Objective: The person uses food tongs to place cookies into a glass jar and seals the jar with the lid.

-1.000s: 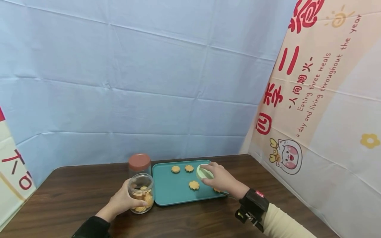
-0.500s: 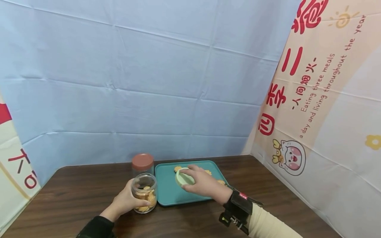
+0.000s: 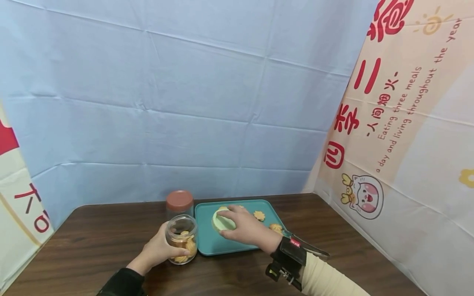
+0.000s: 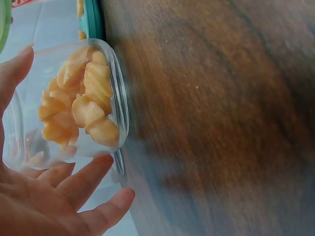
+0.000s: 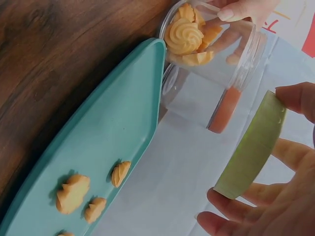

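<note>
My left hand (image 3: 157,248) grips a clear, lidless jar (image 3: 182,224) from its left side, thumb across the front. In the left wrist view, piped swirl cookies (image 4: 81,93) fill the lower part of the jar, which stands on the table. My right hand (image 3: 248,228) holds a pale green round lid (image 3: 222,223) by its edge, above the tray and to the right of the jar. The right wrist view catches this lid (image 5: 253,147) edge-on between thumb and fingers, apart from the jar's mouth.
A teal tray (image 3: 211,243) lies right of the jar, carrying several cookies (image 5: 74,193), some partly hidden by my right hand. Behind the open jar is a second clear jar with a reddish lid (image 3: 179,200). A blue cloth (image 3: 200,102) hangs behind the wooden table (image 3: 92,246).
My right hand has carried the green lid leftward across the tray, closer to the open jar. My left hand keeps its grip on the jar. The head view has shifted slightly.
</note>
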Demonstrator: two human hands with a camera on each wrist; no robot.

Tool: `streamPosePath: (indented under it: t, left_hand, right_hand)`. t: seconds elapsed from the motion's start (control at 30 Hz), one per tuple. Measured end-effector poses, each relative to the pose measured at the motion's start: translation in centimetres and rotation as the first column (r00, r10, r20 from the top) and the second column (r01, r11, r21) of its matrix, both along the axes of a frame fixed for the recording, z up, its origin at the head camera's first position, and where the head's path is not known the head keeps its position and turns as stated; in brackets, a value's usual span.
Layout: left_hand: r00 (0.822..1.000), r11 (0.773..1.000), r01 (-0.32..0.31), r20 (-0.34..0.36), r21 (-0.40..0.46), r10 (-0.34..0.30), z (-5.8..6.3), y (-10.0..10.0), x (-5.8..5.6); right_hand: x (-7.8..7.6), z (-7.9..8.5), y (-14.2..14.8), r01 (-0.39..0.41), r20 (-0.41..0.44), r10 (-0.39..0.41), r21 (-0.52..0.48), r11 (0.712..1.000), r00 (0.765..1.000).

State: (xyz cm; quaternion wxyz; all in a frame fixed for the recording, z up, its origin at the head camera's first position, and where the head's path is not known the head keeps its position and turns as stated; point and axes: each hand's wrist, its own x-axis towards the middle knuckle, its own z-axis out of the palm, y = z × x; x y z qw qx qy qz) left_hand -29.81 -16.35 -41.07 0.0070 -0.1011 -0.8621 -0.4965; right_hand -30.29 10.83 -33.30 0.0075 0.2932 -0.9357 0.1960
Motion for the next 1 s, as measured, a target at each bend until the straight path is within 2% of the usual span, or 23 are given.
streamPosePath:
  t: [0.6, 1.0]
  left_hand:
    - [1.0, 1.0, -0.004, -0.017, 0.009, 0.004, -0.2, 0.0, 0.1]
    - [1.0, 0.999, -0.002, 0.027, 0.034, 0.001, -0.2, 0.0, 0.2]
  right_hand:
    - [0.0, 0.0, -2.4, -0.037, 0.014, 0.036, 0.016, 0.999, 0.999]
    - [-0.3, -0.6, -5.3, -0.076, -0.025, 0.078, 0.046, 0.996, 0.997]
